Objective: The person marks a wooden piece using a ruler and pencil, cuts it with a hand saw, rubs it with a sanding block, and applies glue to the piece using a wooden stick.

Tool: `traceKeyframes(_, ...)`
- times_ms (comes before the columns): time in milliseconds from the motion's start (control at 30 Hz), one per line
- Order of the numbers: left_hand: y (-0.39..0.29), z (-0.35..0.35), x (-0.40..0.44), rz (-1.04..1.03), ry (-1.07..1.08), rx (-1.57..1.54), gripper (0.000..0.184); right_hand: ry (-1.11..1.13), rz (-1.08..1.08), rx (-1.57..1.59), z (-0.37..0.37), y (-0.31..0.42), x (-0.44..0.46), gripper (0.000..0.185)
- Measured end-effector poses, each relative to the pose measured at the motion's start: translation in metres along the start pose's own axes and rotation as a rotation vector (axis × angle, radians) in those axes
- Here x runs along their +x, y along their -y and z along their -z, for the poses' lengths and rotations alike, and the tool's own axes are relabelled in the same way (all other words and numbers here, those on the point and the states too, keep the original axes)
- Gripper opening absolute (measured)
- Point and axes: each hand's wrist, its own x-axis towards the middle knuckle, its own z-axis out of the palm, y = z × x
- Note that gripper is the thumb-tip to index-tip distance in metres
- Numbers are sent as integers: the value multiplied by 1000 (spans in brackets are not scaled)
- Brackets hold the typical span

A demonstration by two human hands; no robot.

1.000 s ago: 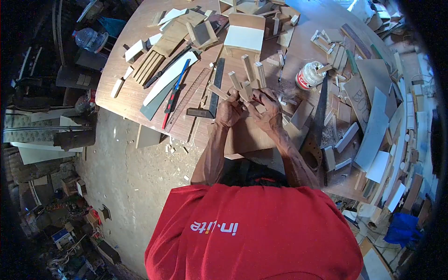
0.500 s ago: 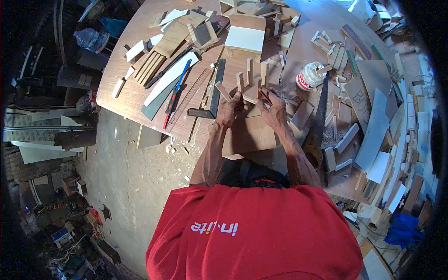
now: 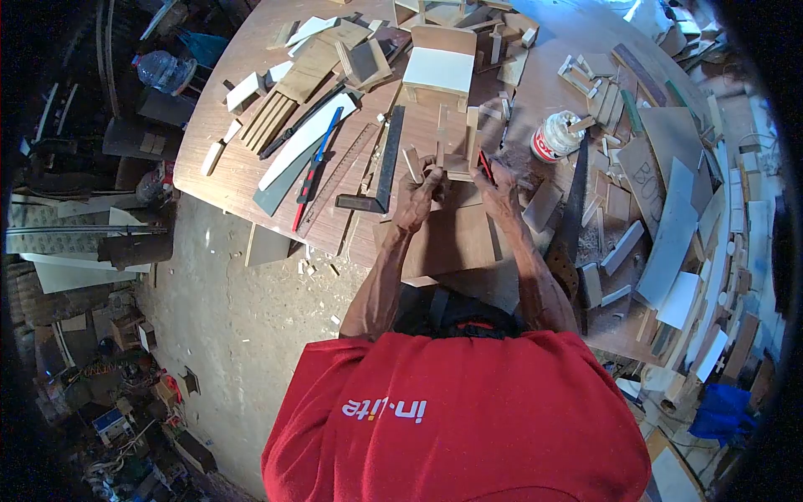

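A small wooden assembly with upright legs (image 3: pixel 473 125) stands over the near edge of the workbench. My left hand (image 3: pixel 416 201) is closed on its left side, next to a short tilted stick (image 3: pixel 412 165). My right hand (image 3: pixel 499 194) is at the assembly's right side, its fingers pinched round a slim red-and-black tool (image 3: pixel 485 164), too small to tell whether pencil or knife. Below both hands lies a flat brown board (image 3: pixel 452 243). Left of them rests a try square (image 3: pixel 386 167).
To the right is an open white jar (image 3: pixel 554 138) with a stick in it, beside a handsaw (image 3: pixel 575 197). A red-and-blue cutter (image 3: pixel 318 163) and a ruler (image 3: pixel 339 177) lie left. A small wooden chair-like piece (image 3: pixel 439 67) stands behind, with wood offcuts around.
The wooden assembly has turned and tilted in my hands, and its legs have shifted. My right hand has moved slightly right, with the red tool now more upright.
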Motion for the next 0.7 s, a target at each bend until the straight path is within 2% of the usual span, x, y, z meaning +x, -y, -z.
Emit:
traceKeyframes(33,-5,-5,-2,-4,-15,-28,39,-91,172,2,0,-1,1,25)
traceKeyframes(67,-9,-7,-3,-7,-30,-56,35,-91,172,1,0,-1,0,25)
traceKeyframes(133,-8,-7,-2,-11,-33,-69,34,-15,-145,60,3,4,2,24)
traceKeyframes(267,-1,-6,1,10,-84,-59,34,-68,-206,238,0,3,3,22)
traceKeyframes(333,0,-7,1,9,-92,-76,35,-88,-73,52,-3,-8,1,23)
traceKeyframes(367,1,-8,1,7,-101,-94,36,-90,-73,52,-3,-14,0,23)
traceKeyframes(433,3,-6,2,17,-84,-81,37,5,-251,87,4,-3,4,24)
traceKeyframes(533,5,-6,4,31,-71,-76,37,2,-152,-89,-2,-25,2,31)
traceKeyframes(667,2,-10,2,94,-105,-118,35,-41,-58,-57,-1,-34,1,25)
traceKeyframes(700,3,-11,3,94,-106,-118,35,13,-65,-59,1,-37,2,27)
